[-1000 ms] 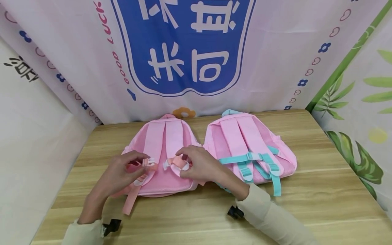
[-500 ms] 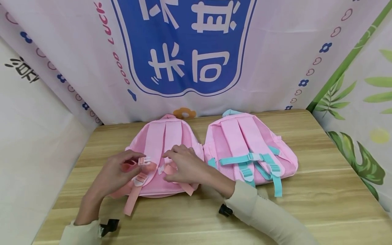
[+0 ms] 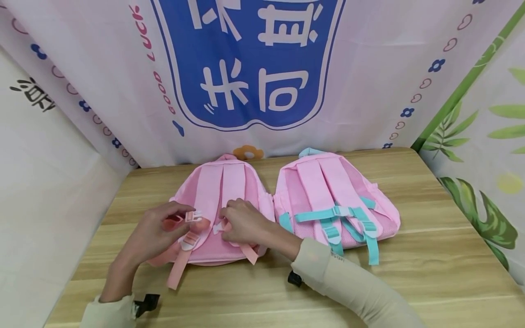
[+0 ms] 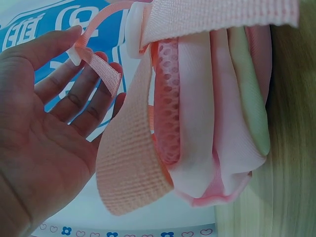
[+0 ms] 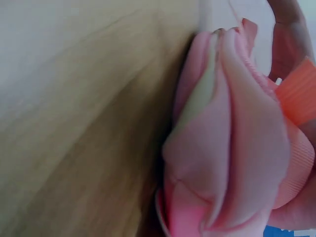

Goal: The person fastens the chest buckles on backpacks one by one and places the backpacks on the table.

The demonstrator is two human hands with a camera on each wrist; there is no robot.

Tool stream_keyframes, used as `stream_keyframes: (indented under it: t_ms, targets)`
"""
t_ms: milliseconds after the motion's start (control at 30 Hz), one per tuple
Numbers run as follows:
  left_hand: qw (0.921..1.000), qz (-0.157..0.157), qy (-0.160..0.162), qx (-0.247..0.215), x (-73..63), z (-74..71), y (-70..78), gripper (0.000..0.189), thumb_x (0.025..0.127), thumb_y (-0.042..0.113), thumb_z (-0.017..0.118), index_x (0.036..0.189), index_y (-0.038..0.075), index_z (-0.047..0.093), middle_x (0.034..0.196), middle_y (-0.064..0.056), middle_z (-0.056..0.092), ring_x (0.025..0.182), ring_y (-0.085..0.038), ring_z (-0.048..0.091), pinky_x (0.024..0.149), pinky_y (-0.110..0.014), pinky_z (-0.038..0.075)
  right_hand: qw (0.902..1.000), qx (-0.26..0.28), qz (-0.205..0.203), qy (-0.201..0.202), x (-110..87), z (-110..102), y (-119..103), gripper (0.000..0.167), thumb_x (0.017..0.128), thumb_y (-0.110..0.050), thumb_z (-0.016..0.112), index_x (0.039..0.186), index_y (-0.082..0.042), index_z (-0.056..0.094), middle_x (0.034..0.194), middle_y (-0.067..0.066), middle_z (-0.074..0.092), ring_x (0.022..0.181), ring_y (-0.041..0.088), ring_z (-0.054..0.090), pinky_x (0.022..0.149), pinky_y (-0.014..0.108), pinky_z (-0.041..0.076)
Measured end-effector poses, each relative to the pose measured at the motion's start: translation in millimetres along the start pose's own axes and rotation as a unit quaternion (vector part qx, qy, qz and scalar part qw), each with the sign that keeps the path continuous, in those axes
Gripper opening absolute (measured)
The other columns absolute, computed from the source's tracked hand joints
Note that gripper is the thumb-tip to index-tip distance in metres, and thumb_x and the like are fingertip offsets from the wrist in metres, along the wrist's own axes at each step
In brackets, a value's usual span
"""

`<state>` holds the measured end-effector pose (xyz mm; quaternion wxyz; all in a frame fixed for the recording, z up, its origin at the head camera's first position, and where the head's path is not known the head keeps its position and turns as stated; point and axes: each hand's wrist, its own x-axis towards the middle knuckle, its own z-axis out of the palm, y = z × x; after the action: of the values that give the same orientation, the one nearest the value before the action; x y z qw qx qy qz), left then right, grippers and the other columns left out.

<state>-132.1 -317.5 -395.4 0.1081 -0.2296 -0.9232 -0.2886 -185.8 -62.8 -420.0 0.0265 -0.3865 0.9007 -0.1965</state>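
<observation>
A pink backpack (image 3: 209,182) lies on the table with its shoulder straps upward. My left hand (image 3: 157,232) pinches a white buckle half (image 3: 193,216) on a coral strap, thumb and fingertips meeting at it; the left wrist view shows the palm with the coral webbing (image 4: 103,74) trailing from the fingertips. My right hand (image 3: 246,222) holds the other coral strap with curled fingers, and its white buckle half (image 3: 217,228) sticks out toward the left. The two buckle halves are apart. In the right wrist view the backpack's side hides most of that hand.
To the right lies a second pink backpack (image 3: 320,182), touching the first, with its teal straps (image 3: 320,214) buckled across. Both rest on a wooden table (image 3: 434,218). A printed curtain (image 3: 369,91) hangs behind. A loose coral strap end (image 3: 177,271) overhangs the table's near side.
My right hand has moved left with its strap and buckle half, and its fingers have curled in more. The left hand has shifted slightly left, still holding its buckle half.
</observation>
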Motion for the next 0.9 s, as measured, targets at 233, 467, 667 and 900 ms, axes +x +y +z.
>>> stream_keyframes:
  t_ms: [233,467,667,900]
  targets:
    - [1.0000,-0.002,-0.002,0.000,-1.5,1.8,-1.2,0.031,0.088,0.002,0.086,0.115,0.014,0.078,0.101,0.005,0.077,0.084,-0.001,0.064,0.074,-0.024,0.060,0.9998,-0.018,0.008,0.009,-0.1,5,0,0.013,0.086,-0.028,0.084,0.094,-0.020,0.077,0.090,-0.004,0.062,0.085,0.014,0.056,0.073,0.027,0.044]
    - [1.0000,0.003,-0.002,-0.003,-0.4,3.8,-1.3,0.030,0.089,0.004,0.086,0.115,0.015,0.078,0.100,0.007,0.075,0.084,-0.002,0.063,0.073,-0.025,0.059,0.9994,-0.022,0.011,0.024,-3.9,1,1,0.010,0.089,-0.023,0.082,0.098,-0.020,0.078,0.092,-0.005,0.067,0.087,0.013,0.057,0.076,0.026,0.048]
    - [0.9999,0.006,-0.001,-0.009,1.0,5.5,0.3,0.030,0.088,0.003,0.086,0.115,0.014,0.078,0.102,0.007,0.077,0.086,-0.002,0.064,0.075,-0.026,0.060,0.9991,-0.011,-0.007,0.041,-9.2,-3,3,0.010,0.097,-0.023,0.078,0.106,-0.018,0.079,0.092,-0.005,0.070,0.088,0.012,0.061,0.075,0.023,0.050]
    - [0.9998,0.014,-0.005,-0.015,3.3,10.2,3.8,0.031,0.089,0.001,0.084,0.117,0.013,0.078,0.105,0.007,0.078,0.089,-0.001,0.066,0.078,-0.025,0.061,0.9954,0.072,-0.025,0.058,-16.2,-18,11,0.020,0.100,-0.015,0.073,0.120,-0.014,0.077,0.104,-0.003,0.074,0.092,0.008,0.063,0.081,0.019,0.054]
